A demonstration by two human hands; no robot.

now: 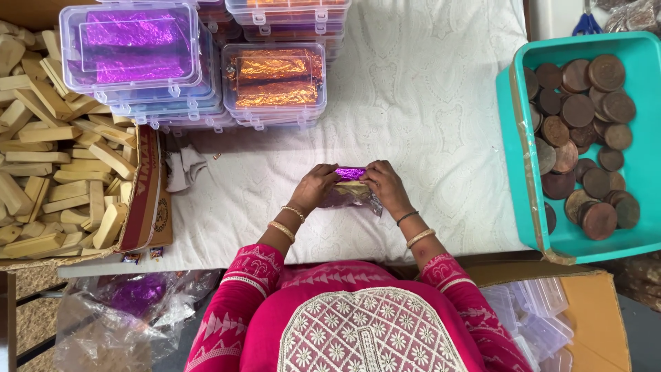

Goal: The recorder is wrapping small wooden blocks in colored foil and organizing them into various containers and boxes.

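My left hand (pixel 314 187) and my right hand (pixel 387 186) meet over a small bar half wrapped in purple foil (pixel 350 173). Both hands pinch the foil around the bar, just above the white cloth (pixel 427 124) on the table. A loose, crinkled flap of the foil (pixel 358 198) hangs under my fingers. Bangles sit on both wrists, and pink embroidered sleeves cover my arms.
A cardboard box of pale bars (pixel 55 158) stands at the left. Stacked clear plastic boxes hold purple foil (pixel 131 48) and orange foil (pixel 275 76) at the back. A teal tray of brown discs (pixel 585 131) is at the right. Empty clear boxes (pixel 537 317) lie lower right; a plastic bag (pixel 131 303) lower left.
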